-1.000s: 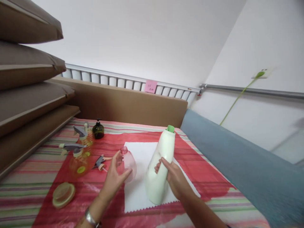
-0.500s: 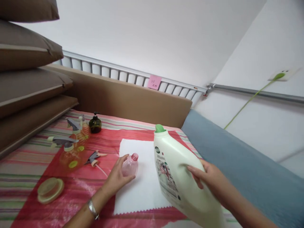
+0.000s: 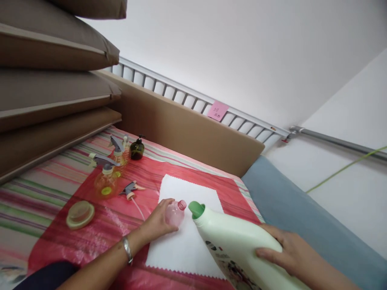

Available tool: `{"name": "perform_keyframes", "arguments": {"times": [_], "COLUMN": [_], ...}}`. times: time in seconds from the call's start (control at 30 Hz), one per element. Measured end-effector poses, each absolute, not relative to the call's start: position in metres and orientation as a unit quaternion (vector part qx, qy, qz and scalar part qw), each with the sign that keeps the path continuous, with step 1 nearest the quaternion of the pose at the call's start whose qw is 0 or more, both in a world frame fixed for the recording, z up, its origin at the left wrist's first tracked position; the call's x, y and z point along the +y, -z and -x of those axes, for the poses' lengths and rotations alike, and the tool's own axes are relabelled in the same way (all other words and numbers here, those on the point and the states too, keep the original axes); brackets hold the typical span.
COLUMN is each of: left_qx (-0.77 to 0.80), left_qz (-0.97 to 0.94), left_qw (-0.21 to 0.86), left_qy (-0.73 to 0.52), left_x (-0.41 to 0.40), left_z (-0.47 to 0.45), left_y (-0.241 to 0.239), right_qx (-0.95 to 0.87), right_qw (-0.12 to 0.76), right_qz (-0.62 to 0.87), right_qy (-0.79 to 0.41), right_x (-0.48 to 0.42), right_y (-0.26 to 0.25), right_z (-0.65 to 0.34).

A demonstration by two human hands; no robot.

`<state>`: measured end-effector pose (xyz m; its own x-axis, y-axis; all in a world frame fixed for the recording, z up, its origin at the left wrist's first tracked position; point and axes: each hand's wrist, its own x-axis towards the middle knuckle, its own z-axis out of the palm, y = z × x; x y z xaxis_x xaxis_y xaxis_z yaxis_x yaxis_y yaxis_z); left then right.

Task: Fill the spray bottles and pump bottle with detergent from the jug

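L hand [image 3: 159, 223]: fingers clamped round small pink bottle [image 3: 175, 212], which stands upright on the white cloth [image 3: 187, 245].
R hand [image 3: 284, 251]: fingers wrapped on the side of the white detergent jug [image 3: 238, 245]. Jug is tipped low, green spout [image 3: 196, 209] just beside the bottle mouth.
Do well: I'd say get spout right over the narrow mouth, tilt slow, L grip firm.
Around: loose trigger head [image 3: 130, 189], orange spray bottle [image 3: 105, 183], dark pump bottle [image 3: 137, 148], round lid [image 3: 80, 213], all to the left.
In way: nothing btw spout & mouth.

Handwriting on the pink sticky note [image 3: 217, 111] and print on the white jug [image 3: 238, 241] are too small to read.
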<state>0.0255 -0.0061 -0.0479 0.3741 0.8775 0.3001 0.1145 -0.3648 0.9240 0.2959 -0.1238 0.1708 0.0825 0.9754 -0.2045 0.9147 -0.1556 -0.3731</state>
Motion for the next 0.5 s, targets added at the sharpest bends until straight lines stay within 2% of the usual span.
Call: {"name": "perform_keyframes", "arguments": {"times": [0.5], "left_qx": [0.332], "left_qz": [-0.751], "left_qw": [0.4], "left_qy": [-0.407], "left_x": [-0.01], "left_z": [-0.026], "left_y": [0.043], "right_qx": [-0.647], "right_qw": [-0.022], "right_qz": [0.747], "right_qy": [-0.15], "right_x": [-0.114], "right_y": [-0.177], "right_z": [-0.301]}}
